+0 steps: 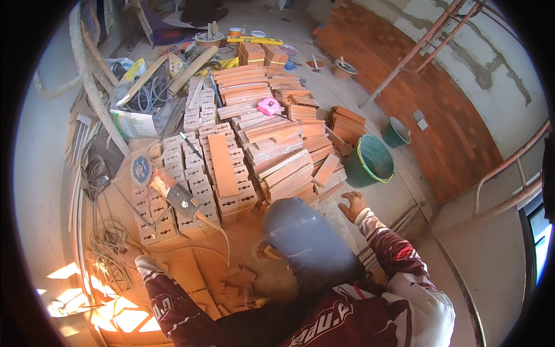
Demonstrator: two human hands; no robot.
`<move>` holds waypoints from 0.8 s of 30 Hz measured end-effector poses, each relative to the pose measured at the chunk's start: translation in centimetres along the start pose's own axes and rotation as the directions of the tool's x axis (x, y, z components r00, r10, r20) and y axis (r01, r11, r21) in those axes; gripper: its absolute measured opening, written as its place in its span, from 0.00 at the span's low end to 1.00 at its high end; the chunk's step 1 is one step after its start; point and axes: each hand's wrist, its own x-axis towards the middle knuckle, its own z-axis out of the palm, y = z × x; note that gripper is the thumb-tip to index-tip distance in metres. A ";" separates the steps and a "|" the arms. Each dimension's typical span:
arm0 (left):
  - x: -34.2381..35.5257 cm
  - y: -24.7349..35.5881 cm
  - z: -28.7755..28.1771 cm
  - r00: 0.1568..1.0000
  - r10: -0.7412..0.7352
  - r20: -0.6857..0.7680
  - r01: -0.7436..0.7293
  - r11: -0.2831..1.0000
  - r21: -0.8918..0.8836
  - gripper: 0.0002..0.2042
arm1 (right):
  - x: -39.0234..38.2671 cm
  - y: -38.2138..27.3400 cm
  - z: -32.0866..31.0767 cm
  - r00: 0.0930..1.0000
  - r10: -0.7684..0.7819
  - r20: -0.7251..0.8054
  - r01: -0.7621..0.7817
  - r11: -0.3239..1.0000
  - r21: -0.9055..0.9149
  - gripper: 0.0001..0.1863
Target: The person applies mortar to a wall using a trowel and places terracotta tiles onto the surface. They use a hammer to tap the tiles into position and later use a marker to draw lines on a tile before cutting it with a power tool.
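right hand (352,203): fingers spread flat, empty, resting on the floor just beside the thin brick slips (287,173)
left hand: hidden, only the sleeve (167,295) visible; finger state impossible to tell
brick slips: stacked loose in the middle of the floor, one long slip (222,165) lying on the perforated bricks (196,179)
angle grinder (165,188): lying untouched on the perforated bricks
wall cladding (428,104): lower part faced in brick, upper part bare plaster
progress: judged partway, many slips unused
green bucket (370,162): near the stack, right side
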 end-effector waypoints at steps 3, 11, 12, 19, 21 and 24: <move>-0.2 -1.3 1.7 0.995 0.037 0.098 -0.039 0.999 0.026 0.21 | 2.2 -0.8 -2.5 1.000 0.009 0.024 -0.006 0.994 -0.109 0.22; 1.7 -4.0 2.1 0.976 0.173 0.129 -0.202 0.943 0.265 0.24 | 12.3 2.1 -1.4 0.999 -0.043 0.015 0.045 0.988 -0.149 0.24; 2.1 -3.9 2.2 0.971 0.195 0.136 -0.228 0.928 0.295 0.24 | 13.8 2.9 -0.8 0.999 -0.021 0.044 0.028 0.988 -0.154 0.24; 9.6 -6.2 -6.1 0.967 0.171 0.190 -0.244 0.837 0.489 0.27 | 31.1 4.5 3.7 0.995 -0.029 0.099 0.046 0.983 -0.180 0.39; 10.1 -5.7 -8.9 0.951 0.205 0.230 -0.296 0.818 0.494 0.24 | 36.0 4.4 4.6 0.979 0.036 0.203 0.003 0.982 -0.191 0.47; 12.1 -2.6 -16.6 0.892 0.349 0.287 -0.450 0.735 0.507 0.21 | 41.7 4.2 8.5 0.979 -0.132 0.158 0.163 0.966 -0.203 0.47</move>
